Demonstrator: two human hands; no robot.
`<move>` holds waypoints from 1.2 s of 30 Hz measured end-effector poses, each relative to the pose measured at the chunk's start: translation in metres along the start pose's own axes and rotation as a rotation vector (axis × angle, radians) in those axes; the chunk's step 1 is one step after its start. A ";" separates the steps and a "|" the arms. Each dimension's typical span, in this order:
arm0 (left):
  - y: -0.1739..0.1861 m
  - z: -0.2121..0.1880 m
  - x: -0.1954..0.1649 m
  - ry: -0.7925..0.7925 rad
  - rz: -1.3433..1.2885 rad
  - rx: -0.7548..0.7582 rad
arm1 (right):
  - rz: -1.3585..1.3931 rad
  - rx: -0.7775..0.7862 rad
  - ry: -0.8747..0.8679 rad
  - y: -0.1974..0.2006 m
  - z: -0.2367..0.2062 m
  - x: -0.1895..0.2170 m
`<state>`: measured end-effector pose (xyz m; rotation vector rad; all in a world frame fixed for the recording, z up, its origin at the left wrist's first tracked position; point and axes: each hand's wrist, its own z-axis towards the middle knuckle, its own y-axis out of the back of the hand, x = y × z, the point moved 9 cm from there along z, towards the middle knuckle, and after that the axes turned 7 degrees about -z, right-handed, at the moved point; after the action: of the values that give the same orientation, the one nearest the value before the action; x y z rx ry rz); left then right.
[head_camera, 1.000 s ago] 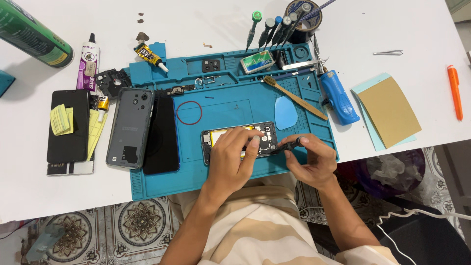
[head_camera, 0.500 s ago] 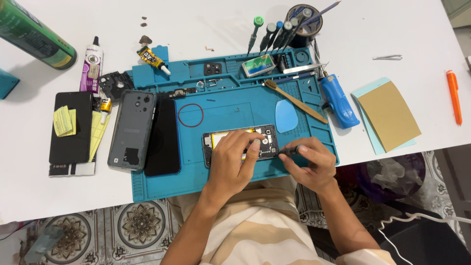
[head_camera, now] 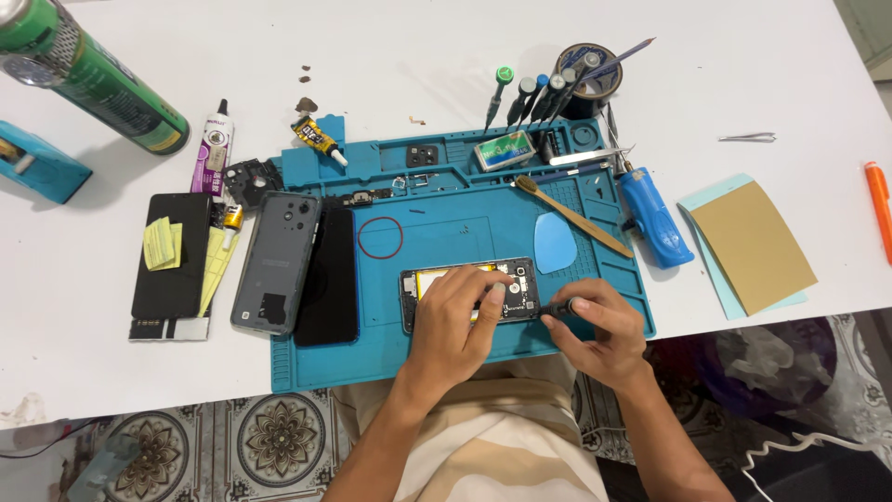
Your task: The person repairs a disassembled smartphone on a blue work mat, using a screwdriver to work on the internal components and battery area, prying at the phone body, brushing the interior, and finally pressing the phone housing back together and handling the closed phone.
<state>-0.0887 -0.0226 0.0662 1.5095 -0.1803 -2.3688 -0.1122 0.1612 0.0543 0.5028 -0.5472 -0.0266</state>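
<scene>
An opened phone (head_camera: 429, 282) with its inner boards and a yellow part showing lies on the blue work mat (head_camera: 446, 228). My left hand (head_camera: 457, 321) rests on top of it and pins it down with the fingers spread over the middle. My right hand (head_camera: 595, 330) grips a small black screwdriver (head_camera: 556, 306) whose tip meets the phone's right end. A grey back cover (head_camera: 277, 262) and a black screen panel (head_camera: 329, 275) lie side by side at the mat's left edge.
On the mat lie a red ring (head_camera: 380, 237), a blue pick (head_camera: 556, 242), a wooden brush (head_camera: 571, 217) and a blue tool (head_camera: 653, 217). Screwdrivers (head_camera: 534, 98) stand behind it. A green can (head_camera: 88, 79), glue tube (head_camera: 212, 149), black phone (head_camera: 172, 253), brown pad (head_camera: 751, 244), tweezers (head_camera: 746, 138) lie on the white table.
Both hands stay on the opened phone; the fingers shift only slightly. The view has drifted a little, nothing else has moved.
</scene>
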 end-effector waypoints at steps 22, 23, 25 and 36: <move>-0.002 0.001 0.001 -0.005 0.004 -0.001 | 0.028 0.064 -0.006 0.002 0.009 0.010; -0.002 0.001 0.001 -0.004 0.006 0.003 | 0.050 0.080 -0.014 0.002 0.009 0.010; -0.001 0.001 0.000 -0.011 0.012 0.001 | -0.013 0.069 -0.036 0.003 0.009 0.007; -0.001 0.003 -0.003 -0.013 0.016 -0.003 | -0.033 0.116 -0.092 0.008 0.018 0.011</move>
<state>-0.0901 -0.0213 0.0693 1.4866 -0.1905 -2.3659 -0.1124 0.1585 0.0769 0.6264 -0.6328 -0.0495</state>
